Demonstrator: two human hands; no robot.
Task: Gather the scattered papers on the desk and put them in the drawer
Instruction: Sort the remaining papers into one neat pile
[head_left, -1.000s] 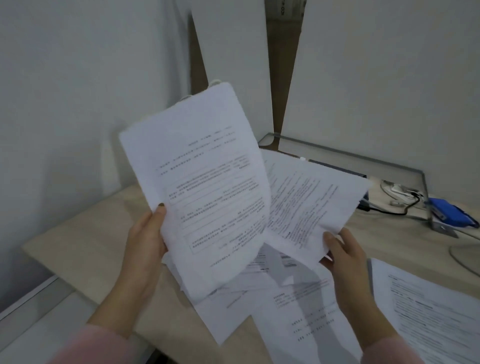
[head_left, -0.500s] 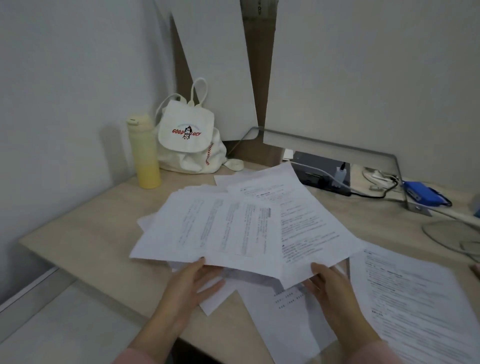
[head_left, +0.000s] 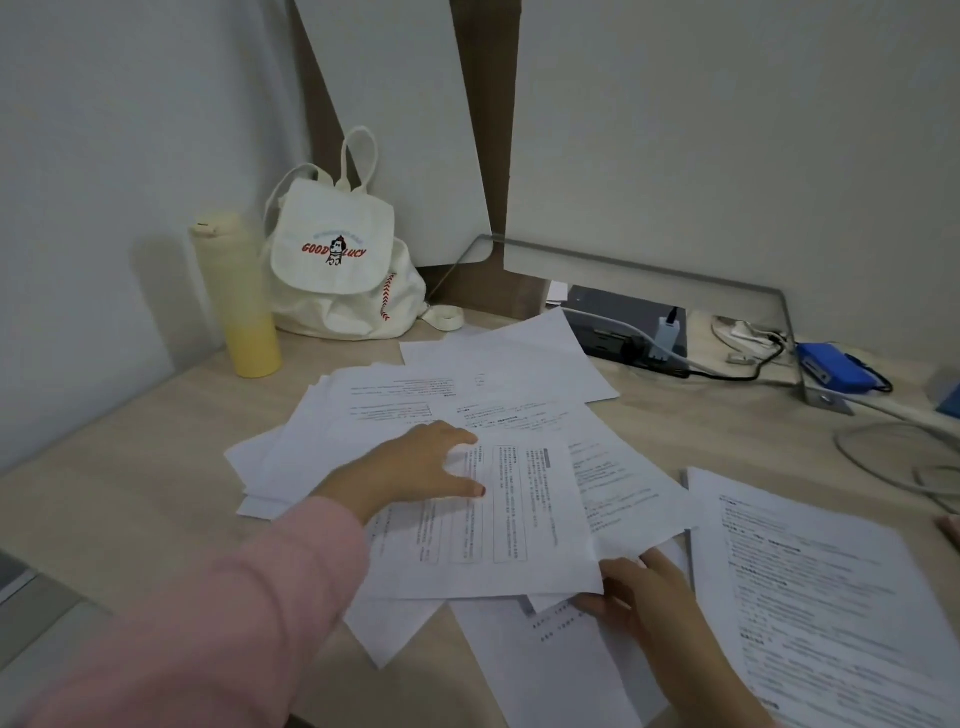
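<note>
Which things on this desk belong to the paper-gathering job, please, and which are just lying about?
Job: pile of printed papers, separate sheet on the right, left hand, right hand.
Lying about: yellow bottle, white backpack, blue device, dark box.

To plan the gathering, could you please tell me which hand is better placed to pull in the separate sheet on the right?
Right, probably. The right hand is at the near corner of the pile, just beside that sheet; the left hand rests on the pile, farther from it.
</note>
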